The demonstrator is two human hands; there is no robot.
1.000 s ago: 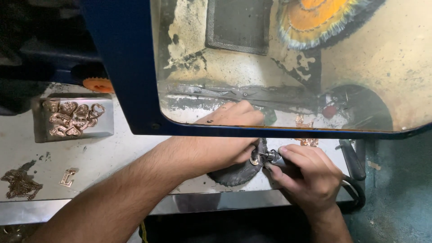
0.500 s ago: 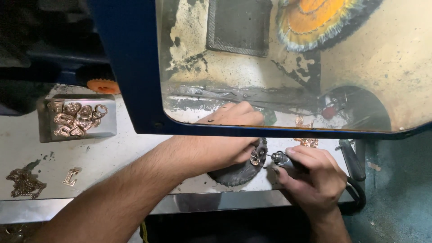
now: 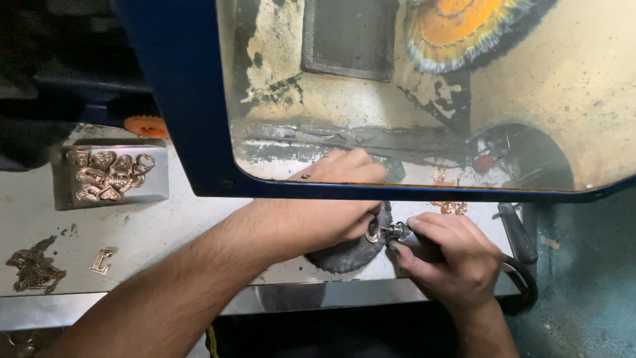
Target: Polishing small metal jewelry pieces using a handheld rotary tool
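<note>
Head view, looking down at a metal counter behind a blue-framed transparent shield.

Left hand, centre of the frame: forearm entering from the lower left, fingers curled together and pinching a small ring-shaped metal piece at the fingertips; the upper fingers show through the lower edge of the shield. The hand rests on a dark round pad lying on the counter near its front edge.

Right hand, lower right of centre: fingers pressed together around a slim rotary handpiece, held like a pen, its tip touching the ring-shaped piece. A black cable runs from behind this hand toward the lower right.

Upper left of centre: a shallow metal tray filled with gold-coloured pendants, several heart-shaped. Far lower left: a tangle of gold-coloured chain, with a small letter-shaped pendant just beside it. Further gold-coloured pieces lie on the counter just above the right hand.

Seen through the shield, upper right: an orange buffing wheel with a frayed dark rim; to its left, a dark mesh vent.
</note>
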